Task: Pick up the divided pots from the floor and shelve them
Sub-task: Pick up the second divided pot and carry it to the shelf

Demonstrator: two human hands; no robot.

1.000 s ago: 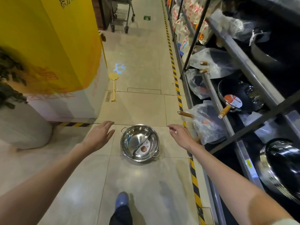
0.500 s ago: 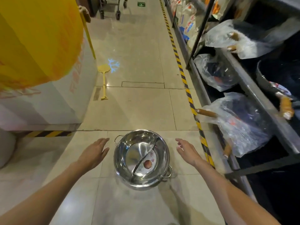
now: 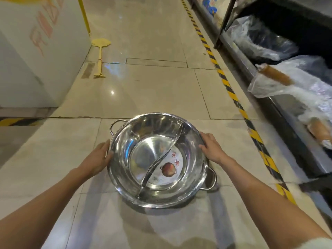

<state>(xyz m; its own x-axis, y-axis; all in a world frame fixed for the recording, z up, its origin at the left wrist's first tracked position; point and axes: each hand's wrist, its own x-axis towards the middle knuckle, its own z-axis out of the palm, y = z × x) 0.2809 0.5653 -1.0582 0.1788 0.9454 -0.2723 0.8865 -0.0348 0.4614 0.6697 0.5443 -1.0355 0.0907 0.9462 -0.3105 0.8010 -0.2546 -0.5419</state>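
A shiny steel divided pot [image 3: 190, 141] sits on the tiled floor, with an S-shaped divider, a round label in its right half and two loop handles. My left hand [image 3: 99, 157] presses against the pot's left rim. My right hand [image 3: 212, 148] lies on the right rim, fingers curled over the edge. The pot rests on the floor between both hands. The dark shelf unit [image 3: 280, 112] runs along the right side.
Bagged pans with wooden handles [image 3: 274, 74] lie on the low shelf at right. A yellow-black hazard stripe [image 3: 231, 94] borders the shelf base. A yellow fly swatter [image 3: 100, 56] lies beside a white display base [image 3: 36, 51] at left.
The view has dropped close to the floor. Both hands have closed in from either side of the pot and now touch its rim.
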